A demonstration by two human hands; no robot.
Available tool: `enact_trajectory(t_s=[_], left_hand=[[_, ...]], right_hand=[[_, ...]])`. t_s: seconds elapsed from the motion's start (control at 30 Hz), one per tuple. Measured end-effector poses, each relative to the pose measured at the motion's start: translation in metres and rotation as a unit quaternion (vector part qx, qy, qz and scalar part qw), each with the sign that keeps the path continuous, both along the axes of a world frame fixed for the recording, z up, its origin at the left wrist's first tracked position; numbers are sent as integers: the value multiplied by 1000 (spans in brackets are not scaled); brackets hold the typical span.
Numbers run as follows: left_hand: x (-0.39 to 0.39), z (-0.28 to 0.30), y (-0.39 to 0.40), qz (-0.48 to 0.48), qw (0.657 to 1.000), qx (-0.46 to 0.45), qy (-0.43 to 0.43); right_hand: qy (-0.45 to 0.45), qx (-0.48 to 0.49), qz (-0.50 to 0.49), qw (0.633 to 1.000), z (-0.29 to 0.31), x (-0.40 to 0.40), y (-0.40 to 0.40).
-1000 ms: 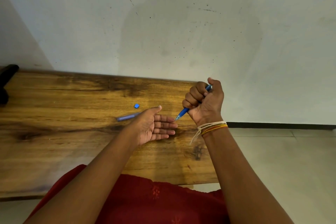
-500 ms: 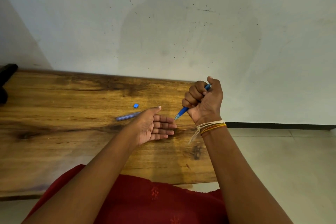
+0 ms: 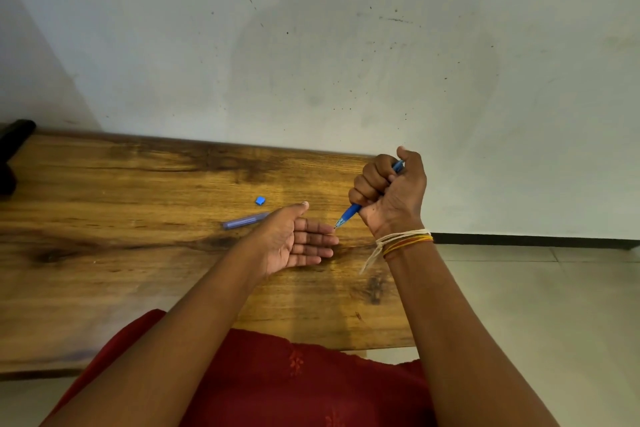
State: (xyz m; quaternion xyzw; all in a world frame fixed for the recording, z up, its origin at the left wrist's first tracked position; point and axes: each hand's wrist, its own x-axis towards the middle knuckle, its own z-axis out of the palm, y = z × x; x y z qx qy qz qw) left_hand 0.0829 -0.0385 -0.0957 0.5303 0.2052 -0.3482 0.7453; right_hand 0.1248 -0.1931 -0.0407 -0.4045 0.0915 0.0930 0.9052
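— Blue pen: where is it sitting, and why?
— Right hand is clenching it in a fist above the counter, tip pointing down at the left hand, which is lying spread, palm up, probably serving as a test surface. Purplish cap is resting aside.

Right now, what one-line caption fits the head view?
Right hand grips a blue pen in its fist, tip pointing at the fingers of the open left hand, over a wooden table.
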Motion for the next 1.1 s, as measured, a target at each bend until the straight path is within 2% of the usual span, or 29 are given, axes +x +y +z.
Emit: enact_trajectory(t_s=[1.1], left_hand=[[0, 1, -1, 1, 1000, 8, 1]], right_hand=[[-26, -84, 16, 996, 4, -5, 5]])
